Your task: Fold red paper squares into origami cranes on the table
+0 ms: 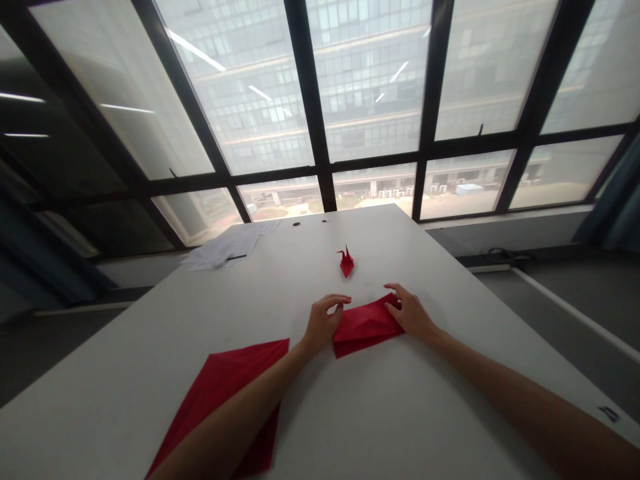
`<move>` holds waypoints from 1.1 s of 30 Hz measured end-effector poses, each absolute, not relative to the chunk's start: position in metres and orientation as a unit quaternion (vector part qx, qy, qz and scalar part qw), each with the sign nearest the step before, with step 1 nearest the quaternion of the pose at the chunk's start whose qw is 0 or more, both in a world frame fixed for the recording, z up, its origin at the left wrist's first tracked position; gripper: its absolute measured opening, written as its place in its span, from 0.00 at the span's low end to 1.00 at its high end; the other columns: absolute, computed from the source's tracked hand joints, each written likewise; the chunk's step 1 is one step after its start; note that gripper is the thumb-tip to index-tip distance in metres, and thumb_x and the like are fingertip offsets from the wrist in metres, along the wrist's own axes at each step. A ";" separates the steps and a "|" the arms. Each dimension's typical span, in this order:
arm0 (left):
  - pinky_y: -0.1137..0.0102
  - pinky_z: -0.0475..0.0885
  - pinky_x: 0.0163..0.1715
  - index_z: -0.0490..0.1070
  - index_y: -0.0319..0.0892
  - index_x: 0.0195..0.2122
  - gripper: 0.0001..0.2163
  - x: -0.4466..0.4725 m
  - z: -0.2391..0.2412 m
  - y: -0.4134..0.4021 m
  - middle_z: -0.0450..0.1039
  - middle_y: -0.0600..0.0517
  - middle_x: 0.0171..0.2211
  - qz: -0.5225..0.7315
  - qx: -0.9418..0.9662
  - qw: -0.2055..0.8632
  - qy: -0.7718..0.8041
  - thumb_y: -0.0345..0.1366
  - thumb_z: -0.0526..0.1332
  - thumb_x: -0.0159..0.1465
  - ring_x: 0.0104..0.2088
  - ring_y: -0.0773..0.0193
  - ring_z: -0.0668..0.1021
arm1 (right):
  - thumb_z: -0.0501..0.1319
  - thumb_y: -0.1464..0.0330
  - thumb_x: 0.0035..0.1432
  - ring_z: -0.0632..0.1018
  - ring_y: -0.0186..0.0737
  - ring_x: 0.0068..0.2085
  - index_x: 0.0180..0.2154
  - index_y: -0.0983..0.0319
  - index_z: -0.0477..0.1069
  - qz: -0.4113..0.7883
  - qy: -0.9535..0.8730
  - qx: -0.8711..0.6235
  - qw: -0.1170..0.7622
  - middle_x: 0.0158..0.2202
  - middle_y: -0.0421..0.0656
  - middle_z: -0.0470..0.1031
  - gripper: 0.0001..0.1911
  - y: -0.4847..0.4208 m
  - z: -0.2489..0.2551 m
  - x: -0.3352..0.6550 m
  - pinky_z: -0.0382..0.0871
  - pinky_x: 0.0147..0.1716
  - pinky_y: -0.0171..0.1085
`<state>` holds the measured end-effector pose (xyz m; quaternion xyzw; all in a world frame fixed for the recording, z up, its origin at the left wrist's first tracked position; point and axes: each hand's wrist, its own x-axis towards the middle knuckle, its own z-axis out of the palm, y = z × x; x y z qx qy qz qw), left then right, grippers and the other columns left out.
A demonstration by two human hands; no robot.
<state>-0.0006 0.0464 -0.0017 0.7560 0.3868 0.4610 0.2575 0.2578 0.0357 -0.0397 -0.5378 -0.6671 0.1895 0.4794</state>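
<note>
A folded sheet of red paper (367,323) lies on the white table in front of me, its near edge slightly lifted and its surface creased. At its left end, my left hand (323,323) is closed on the edge, with the thumb along the paper and the index finger reaching above it. My right hand (411,313) grips the upper right corner between thumb and fingers, the index finger curled past the edge. Just beyond the paper sits a small red origami crane (347,263), touched by neither hand.
More red paper (215,380) lies at the lower left, partly covered by my left forearm. White sheets (225,245) with a dark pen (236,257) are on the far left of the white table (320,427). Large windows stand behind the table's far end.
</note>
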 end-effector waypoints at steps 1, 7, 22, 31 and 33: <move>0.61 0.75 0.51 0.80 0.43 0.39 0.11 -0.002 0.000 0.044 0.81 0.49 0.41 0.447 0.768 0.277 0.365 0.34 0.57 0.65 0.45 0.57 0.81 | 0.60 0.70 0.56 0.78 0.42 0.36 0.54 0.58 0.69 0.170 -0.680 -0.539 0.467 0.38 0.43 0.78 0.23 0.035 -0.040 0.257 0.73 0.41 0.42; 0.57 0.62 0.63 0.69 0.46 0.61 0.20 -0.006 0.008 0.037 0.68 0.48 0.62 0.287 0.882 0.257 0.272 0.44 0.50 0.72 0.62 0.54 0.70 | 0.58 0.71 0.57 0.79 0.45 0.38 0.54 0.59 0.69 0.114 -0.696 -0.553 0.444 0.41 0.46 0.78 0.22 0.034 -0.039 0.257 0.74 0.43 0.45; 0.51 0.37 0.68 0.34 0.54 0.72 0.32 -0.012 -0.005 0.042 0.39 0.50 0.72 0.026 0.957 0.097 0.272 0.56 0.46 0.71 0.72 0.53 0.47 | 0.45 0.57 0.71 0.53 0.51 0.70 0.69 0.59 0.51 0.082 -0.863 -0.475 0.150 0.71 0.49 0.48 0.30 0.015 -0.035 0.248 0.43 0.67 0.58; 0.48 0.43 0.68 0.46 0.49 0.71 0.30 -0.013 -0.013 0.047 0.47 0.47 0.71 0.109 0.914 0.103 0.377 0.54 0.48 0.71 0.71 0.52 0.51 | 0.52 0.64 0.67 0.56 0.54 0.69 0.65 0.62 0.60 0.078 -0.771 -0.599 0.199 0.69 0.54 0.56 0.27 0.018 -0.035 0.248 0.39 0.64 0.66; 0.49 0.43 0.68 0.48 0.52 0.70 0.33 -0.013 -0.009 0.045 0.49 0.48 0.71 0.121 0.919 0.116 0.357 0.56 0.54 0.68 0.71 0.52 0.51 | 0.54 0.64 0.66 0.58 0.54 0.69 0.63 0.61 0.63 0.089 -0.760 -0.602 0.228 0.68 0.54 0.58 0.25 0.019 -0.033 0.249 0.41 0.64 0.66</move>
